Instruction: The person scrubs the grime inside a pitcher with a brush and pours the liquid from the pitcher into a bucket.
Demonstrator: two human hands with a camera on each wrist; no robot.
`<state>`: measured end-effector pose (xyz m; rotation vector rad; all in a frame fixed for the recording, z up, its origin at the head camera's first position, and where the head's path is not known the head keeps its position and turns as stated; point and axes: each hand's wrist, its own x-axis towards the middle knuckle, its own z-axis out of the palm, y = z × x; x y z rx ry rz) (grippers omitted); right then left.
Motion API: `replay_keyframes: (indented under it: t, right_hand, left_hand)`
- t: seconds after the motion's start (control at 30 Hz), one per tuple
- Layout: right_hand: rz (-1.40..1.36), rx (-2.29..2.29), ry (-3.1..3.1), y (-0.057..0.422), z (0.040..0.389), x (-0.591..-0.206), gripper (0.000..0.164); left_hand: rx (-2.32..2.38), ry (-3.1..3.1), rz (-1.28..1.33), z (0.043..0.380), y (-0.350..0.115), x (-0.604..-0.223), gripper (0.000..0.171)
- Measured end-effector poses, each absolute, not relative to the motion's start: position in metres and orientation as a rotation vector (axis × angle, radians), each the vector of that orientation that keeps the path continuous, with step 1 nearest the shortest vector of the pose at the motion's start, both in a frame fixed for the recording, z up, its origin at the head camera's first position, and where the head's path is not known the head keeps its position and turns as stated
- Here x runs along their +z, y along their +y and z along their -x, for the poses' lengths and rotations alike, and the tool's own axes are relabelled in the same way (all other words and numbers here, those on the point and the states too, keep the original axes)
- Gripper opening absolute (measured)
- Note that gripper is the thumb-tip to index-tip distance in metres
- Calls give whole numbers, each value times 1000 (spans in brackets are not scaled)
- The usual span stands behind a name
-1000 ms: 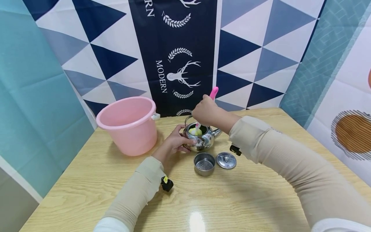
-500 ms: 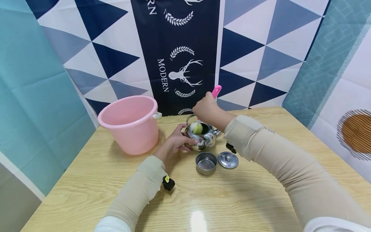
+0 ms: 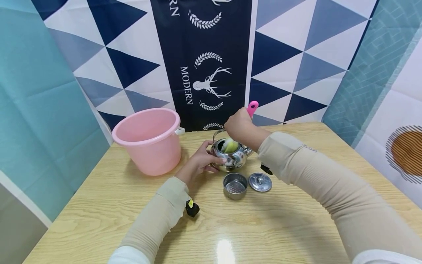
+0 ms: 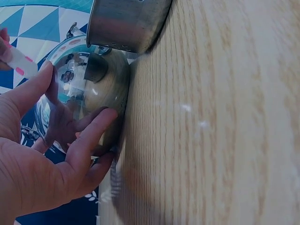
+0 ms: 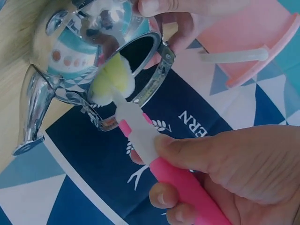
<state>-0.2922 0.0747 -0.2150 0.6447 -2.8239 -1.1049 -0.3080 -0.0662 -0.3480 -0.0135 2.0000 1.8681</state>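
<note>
A shiny steel teapot (image 3: 234, 160) stands on the wooden table, its lid off, its bail handle raised and its spout to the right. My left hand (image 3: 202, 158) holds its left side, the thumb on the near face and fingers around the body. In the left wrist view, the fingers also wrap the round belly. My right hand (image 3: 240, 125) grips a sponge brush by its pink handle (image 5: 180, 185). The yellow and white sponge head (image 5: 114, 80) sits at the pot's mouth, partly inside. The pot's inside is mostly dark.
A small perforated steel strainer basket (image 3: 234, 189) stands just in front of the teapot. Beside it lies the round metal lid (image 3: 260, 182), knob up. A pink bucket (image 3: 153, 157) with a white handle stands at the back left, before a patterned cloth wall (image 3: 204, 44).
The brush has shifted to the right within the pot's mouth, and its handle leans further right. My right hand went with it. The left hand keeps its hold on the teapot.
</note>
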Motion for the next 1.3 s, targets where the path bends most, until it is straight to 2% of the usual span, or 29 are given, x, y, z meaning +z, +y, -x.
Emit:
replay_keyframes:
  t: [0.2, 0.47, 0.97, 1.3]
  right_hand:
    - [-706, -1086, -2839, 76, 289, -213, 15]
    - [-713, -983, -3011, 80, 287, -205, 5]
    - [-827, -893, -2957, 80, 296, -211, 14]
    - [-760, -905, -2867, 80, 298, -221, 16]
  left_hand:
    - [1869, 1995, 17, 308, -65, -348, 86]
    - [1873, 1988, 24, 307, -65, -348, 87]
    - [1875, 1991, 27, 305, -66, -346, 86]
    - [1876, 1985, 21, 306, -65, -347, 85]
